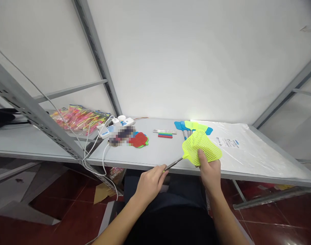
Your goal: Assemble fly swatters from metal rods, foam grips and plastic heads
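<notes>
A yellow-green fly swatter [193,149] with a perforated head is held in front of me, over the front of the shelf. My right hand [208,166] grips its head, thumb on top of the mesh. Around the handle end of its metal rod [174,164] my left hand [151,180] is closed; most of the handle is hidden in the fingers. Just behind the swatter's head lie several blue and yellow-green fly swatters [193,126] in a fanned row. Left of them are metal rods [165,131] and coloured handles [165,135]. Red, blue and green swatter heads [139,139] are stacked farther left.
A white power strip [106,132] with plugs and cables sits at the left, beside a metal upright [96,44]. Beyond it is a bag of pink and yellow items [81,119]. A white plastic package [249,149] with a label covers the shelf's right side.
</notes>
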`<state>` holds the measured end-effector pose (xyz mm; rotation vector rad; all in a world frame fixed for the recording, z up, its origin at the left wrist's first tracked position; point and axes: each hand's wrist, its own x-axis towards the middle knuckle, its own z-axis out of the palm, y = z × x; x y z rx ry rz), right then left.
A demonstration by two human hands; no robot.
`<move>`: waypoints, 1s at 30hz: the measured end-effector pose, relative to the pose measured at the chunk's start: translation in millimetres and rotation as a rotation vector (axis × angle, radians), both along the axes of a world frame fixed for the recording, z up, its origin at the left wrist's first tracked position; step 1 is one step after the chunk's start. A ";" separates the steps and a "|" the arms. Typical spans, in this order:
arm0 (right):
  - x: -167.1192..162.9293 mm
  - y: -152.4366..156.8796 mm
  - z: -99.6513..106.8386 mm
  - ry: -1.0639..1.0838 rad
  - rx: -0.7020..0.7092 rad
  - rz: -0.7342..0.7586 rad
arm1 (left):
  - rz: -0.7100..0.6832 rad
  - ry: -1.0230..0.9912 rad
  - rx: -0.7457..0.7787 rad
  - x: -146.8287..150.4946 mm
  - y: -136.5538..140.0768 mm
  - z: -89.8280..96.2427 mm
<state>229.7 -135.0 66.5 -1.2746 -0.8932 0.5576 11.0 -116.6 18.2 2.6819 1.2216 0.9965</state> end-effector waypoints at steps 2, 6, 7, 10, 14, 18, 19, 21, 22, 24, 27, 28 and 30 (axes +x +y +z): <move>-2.3 2.8 -6.3 0.047 -0.013 -0.005 | 0.017 0.027 0.012 -0.1 0.5 -1.4; -5.4 11.4 -21.6 0.184 -0.034 0.006 | 0.077 0.103 0.044 -1.0 4.9 -6.5; -5.2 14.2 -24.9 0.206 -0.037 0.001 | 0.086 0.113 0.037 -1.2 7.1 -7.8; -1.0 24.6 -32.0 0.248 -0.034 0.032 | 0.056 0.064 -0.089 -1.2 16.3 -7.9; 11.5 42.2 -35.1 0.275 -0.018 0.154 | -0.078 -0.024 -0.447 2.6 32.3 4.7; 19.9 59.7 -30.3 0.221 -0.022 0.171 | -0.145 -0.033 -0.609 9.6 50.4 19.0; 20.1 63.6 -27.6 0.210 -0.018 0.157 | -0.147 -0.036 -0.607 11.2 55.4 20.2; 18.6 71.0 -21.1 0.187 -0.009 0.115 | -0.141 -0.033 -0.569 13.9 66.4 19.0; 17.2 74.6 -17.6 0.170 -0.008 0.088 | -0.132 -0.031 -0.528 15.1 72.6 17.1; 14.5 82.9 -11.1 0.133 -0.013 0.040 | -0.093 -0.027 -0.415 18.0 86.5 13.4; 14.3 102.3 -1.8 0.102 -0.021 -0.008 | -0.030 0.015 -0.266 25.6 113.6 17.8; 16.2 111.6 1.9 0.099 -0.016 -0.030 | -0.016 0.045 -0.228 29.5 125.0 23.5; 23.6 134.2 11.0 0.106 0.027 -0.078 | -0.007 0.114 -0.152 39.6 151.0 40.2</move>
